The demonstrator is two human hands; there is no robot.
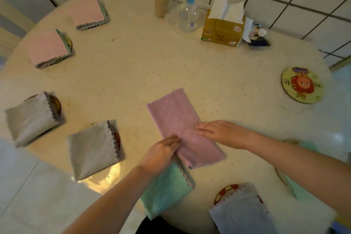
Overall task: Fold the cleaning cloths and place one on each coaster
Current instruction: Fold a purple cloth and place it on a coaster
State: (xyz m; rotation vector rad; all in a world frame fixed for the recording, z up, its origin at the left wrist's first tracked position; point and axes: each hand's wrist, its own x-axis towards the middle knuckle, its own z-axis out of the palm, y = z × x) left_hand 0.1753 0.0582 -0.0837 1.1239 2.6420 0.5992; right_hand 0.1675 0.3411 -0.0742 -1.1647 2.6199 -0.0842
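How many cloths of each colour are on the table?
Pink folded cloths: 2
Grey folded cloths: 2
Purple cloth under the hands: 1
Green cloths: 2, the second only partly in view
Pale blue folded cloth: 1
Total: 8

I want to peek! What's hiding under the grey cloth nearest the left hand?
A round coaster lies under the grey cloth. Only its dark edge with a bit of red shows past the zigzag side. The folded cloth covers the rest, so the coaster's picture cannot be seen.
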